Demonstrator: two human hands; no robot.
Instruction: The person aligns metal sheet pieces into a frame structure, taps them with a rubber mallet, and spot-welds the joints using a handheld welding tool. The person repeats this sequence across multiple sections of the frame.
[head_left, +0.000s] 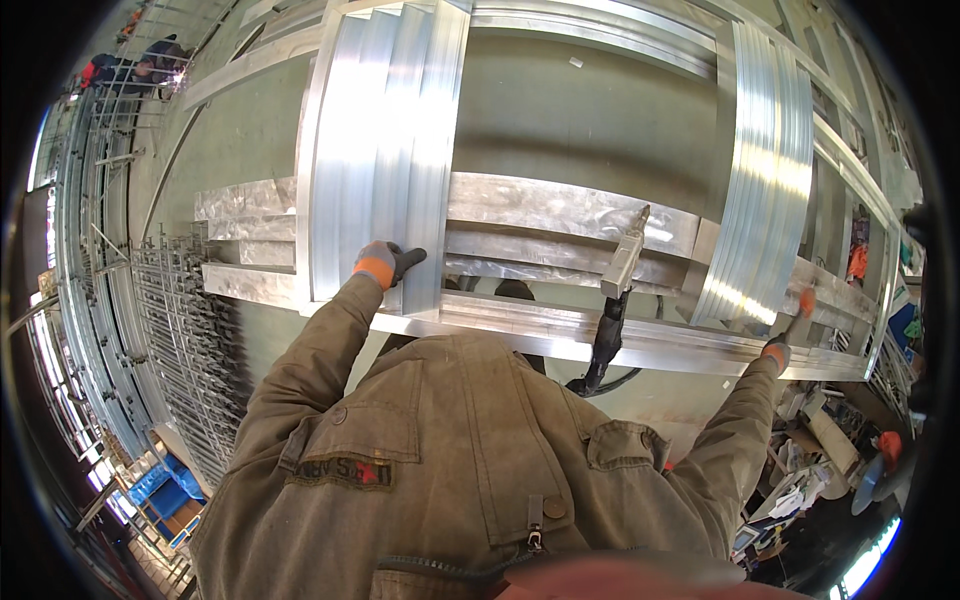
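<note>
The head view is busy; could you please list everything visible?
Metal frame: one, silvery, centre
Left ribbed panel: one, silvery, across frame
Right ribbed panel: one, silvery, across frame
Flat beams: several, silvery, across frame
Handheld tool: one, silvery and black, between panels
Cable: one, black, beside tool
Rod stack: one, grey, left
Metal lengths: several, silvery, far left
Sheeting: one, blue, lower left
Co-worker: at least one, dark-clothed, upper left
Clutter: uncounted, mixed colours, lower right
Floor: one, greenish, beneath frame
Jacket: one, brown, lower middle
Left hand: one, gloved orange and grey, on left ribbed panel
Right hand: one, gloved orange and grey, beside right ribbed panel
</note>
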